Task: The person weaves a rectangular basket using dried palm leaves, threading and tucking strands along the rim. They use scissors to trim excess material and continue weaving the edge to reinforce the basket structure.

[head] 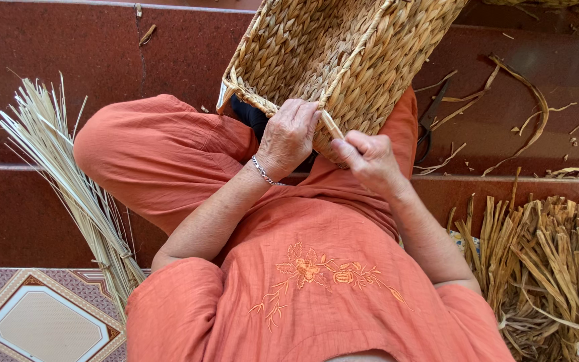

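The large basket woven of tan plaited straw (343, 53) rests tilted on the lap of the person in orange clothes, its rim leaning toward the body and its far side running out of the top of the view. The left hand (289, 134) is curled over the rim, fingers pressed down on the edge and holding it steady; the right hand (368, 157) is closed in a pinch on a pale flat strand (332, 125) that comes out of the rim just beside the left fingers. From where I stand, the weak point looks like that strand: pulled too hard or at a sharp angle it could snap or fray at the edge, and if the left hand's hold slackens the basket may slide off the knee and loosen the binding. The dark scissors (429, 124) lying on the red tiled step (68, 60) close by the right knee could be knocked or sat upon, I think. A sheaf of thin pale reeds (68, 181) lies to the left, and a bundle of coarse dried brown stalks (544, 261) to the right, with loose scraps (524, 107) scattered on the step. Much is hidden: the basket's base and far wall are cut off, the left fingertips vanish behind the rim, a dark thing under the basket cannot be made out, and how the strand is anchored inside the weave is not visible.
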Motion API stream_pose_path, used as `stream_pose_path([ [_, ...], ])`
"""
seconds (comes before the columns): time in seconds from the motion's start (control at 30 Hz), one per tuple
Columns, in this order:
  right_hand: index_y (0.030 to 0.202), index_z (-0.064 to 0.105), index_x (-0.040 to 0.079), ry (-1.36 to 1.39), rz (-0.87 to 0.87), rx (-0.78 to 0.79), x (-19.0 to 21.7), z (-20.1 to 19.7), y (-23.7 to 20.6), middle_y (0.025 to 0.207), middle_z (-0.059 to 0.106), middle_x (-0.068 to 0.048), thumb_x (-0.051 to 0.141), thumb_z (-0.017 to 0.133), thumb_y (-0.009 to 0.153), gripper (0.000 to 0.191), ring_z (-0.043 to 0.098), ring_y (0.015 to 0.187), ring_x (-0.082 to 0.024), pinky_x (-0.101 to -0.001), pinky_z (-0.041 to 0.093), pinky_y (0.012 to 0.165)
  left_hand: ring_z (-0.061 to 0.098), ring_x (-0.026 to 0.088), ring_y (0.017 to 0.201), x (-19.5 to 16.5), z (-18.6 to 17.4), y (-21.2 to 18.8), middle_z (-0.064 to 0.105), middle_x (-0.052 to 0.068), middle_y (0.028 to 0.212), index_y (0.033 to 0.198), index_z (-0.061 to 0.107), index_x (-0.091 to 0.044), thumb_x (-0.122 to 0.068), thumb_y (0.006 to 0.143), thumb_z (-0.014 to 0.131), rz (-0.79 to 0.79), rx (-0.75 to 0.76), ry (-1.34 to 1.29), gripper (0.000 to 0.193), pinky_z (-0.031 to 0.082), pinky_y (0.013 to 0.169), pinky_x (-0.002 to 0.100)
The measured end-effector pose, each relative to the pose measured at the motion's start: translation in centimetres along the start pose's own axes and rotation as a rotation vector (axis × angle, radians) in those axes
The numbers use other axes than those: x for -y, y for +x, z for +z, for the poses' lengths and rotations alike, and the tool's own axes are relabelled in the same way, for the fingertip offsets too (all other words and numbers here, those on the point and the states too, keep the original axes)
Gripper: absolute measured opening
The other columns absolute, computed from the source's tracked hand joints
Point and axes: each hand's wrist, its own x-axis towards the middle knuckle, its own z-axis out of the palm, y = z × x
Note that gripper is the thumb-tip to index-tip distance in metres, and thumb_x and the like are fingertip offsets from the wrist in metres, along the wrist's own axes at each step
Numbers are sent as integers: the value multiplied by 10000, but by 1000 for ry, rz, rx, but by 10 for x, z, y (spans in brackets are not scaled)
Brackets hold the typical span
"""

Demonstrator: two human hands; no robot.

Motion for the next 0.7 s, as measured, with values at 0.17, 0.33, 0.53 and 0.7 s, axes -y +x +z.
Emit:
stream_pose_path([
  [0.17,806,585,20,25,-177,-136,7,25,-13,659,513,-14,135,659,1056,285,455,550,-89,-298,395,504,653,298,971,0,-3,3,664,138,1012,1159,602,-30,-81,1054,648,10,-36,-40,125,575,863,391],
  [0.33,790,619,14,3,-128,-130,21,15,-12,610,503,-72,138,696,1015,268,460,518,-131,-316,396,471,642,319,996,-16,-33,14,654,163,1097,1364,533,1,-58,994,688,95,-101,-183,405,547,898,412],
  [0.53,781,673,78,-84,-458,-132,59,8,-5,661,617,-71,190,698,994,242,618,578,-166,-336,486,522,629,348,986,-36,-35,10,650,176,1138,1362,531,2,-113,888,753,137,-157,-87,536,522,891,445],
  [0.7,888,616,94,-183,-467,-218,75,10,15,635,591,-110,274,701,1004,231,639,576,-274,-410,486,543,716,194,1000,-13,-21,1,725,136,1166,1380,597,-3,-45,1072,649,-279,-170,-468,316,596,847,320],
])
